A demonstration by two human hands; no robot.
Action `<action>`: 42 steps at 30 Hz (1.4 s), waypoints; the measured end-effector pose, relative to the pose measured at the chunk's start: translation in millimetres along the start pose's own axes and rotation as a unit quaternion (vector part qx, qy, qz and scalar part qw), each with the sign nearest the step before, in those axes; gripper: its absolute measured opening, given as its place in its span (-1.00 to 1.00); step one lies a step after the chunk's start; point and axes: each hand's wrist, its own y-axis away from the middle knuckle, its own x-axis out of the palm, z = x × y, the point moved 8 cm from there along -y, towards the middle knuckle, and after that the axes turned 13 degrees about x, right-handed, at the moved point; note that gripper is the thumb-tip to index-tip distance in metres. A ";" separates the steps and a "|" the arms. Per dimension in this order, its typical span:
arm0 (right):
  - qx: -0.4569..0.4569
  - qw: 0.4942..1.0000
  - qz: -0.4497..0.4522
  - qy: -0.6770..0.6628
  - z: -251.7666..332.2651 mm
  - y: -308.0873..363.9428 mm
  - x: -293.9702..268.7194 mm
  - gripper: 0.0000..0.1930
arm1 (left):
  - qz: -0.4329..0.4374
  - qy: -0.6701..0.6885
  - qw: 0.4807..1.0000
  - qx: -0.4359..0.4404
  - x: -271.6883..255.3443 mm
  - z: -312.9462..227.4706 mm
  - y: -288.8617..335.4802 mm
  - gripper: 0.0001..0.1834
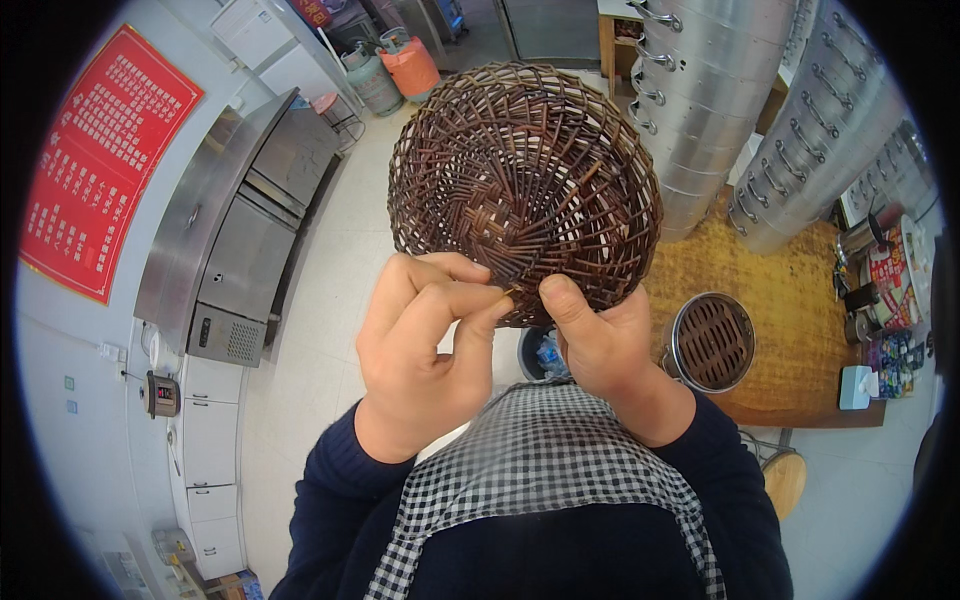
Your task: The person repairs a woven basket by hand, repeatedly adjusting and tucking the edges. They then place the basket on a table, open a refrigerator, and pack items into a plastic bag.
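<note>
While the left hand (425, 345) pinches its fingers together on what looks like a tiny yellowish bit (513, 291), the right hand (615, 350) grips the brown basket (495, 215), up past the checked apron (560, 440) — best hold it still — and tug softly.

Stacked steamers (705, 110), gas cylinders (410, 70) and a steel counter (247, 268) mark a commercial kitchen.

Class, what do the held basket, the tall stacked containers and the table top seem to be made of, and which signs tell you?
Basket: probably wicker or thin twigs, dark brown with a slight sheen; separate rods interlace.
Stacked containers: apparently bare metal, perhaps aluminium; silvery, with bright reflections.
Table top: likely wood, given its mottled yellow-brown surface; whether varnished is unclear.
</note>
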 end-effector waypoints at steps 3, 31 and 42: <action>-0.001 1.000 0.003 0.011 0.4 0.5 0.6 -0.78 | -0.008 -0.017 1.000 -0.011 1.0 -0.5 1.2 -0.85; 0.014 0.998 0.032 -0.043 4.5 -11.1 -3.1 -0.75 | 0.057 -0.014 0.991 0.123 8.1 -16.3 0.4 -0.77; -0.009 1.000 -0.002 -0.025 12.1 -17.3 -10.2 -0.77 | 0.110 -0.099 0.974 0.169 20.1 -31.2 12.6 -0.80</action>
